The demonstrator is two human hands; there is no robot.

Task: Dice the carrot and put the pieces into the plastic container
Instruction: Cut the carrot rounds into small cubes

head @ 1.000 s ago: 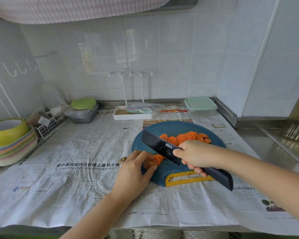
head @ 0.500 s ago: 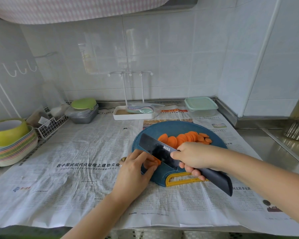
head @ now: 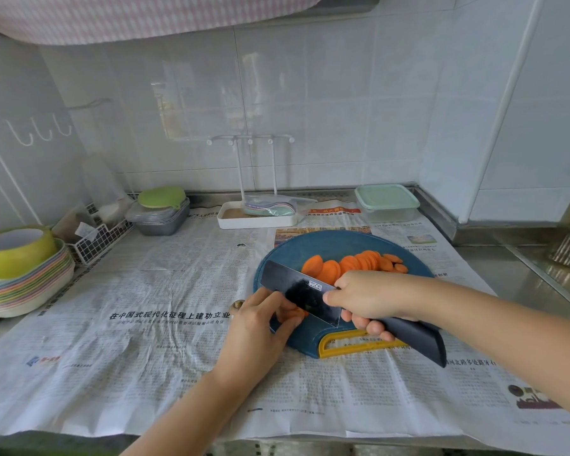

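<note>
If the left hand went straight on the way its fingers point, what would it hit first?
The left hand holds the carrot end, so that comes first. Just past it stands the flat of the knife blade, probably very close, though depth is unclear.

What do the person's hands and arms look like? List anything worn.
Both are bare: the left hand and right hand wear no gloves, and no ring, watch or bracelet shows. The left forearm and right forearm are uncovered to the frame's edge, no sleeve in view.
</note>
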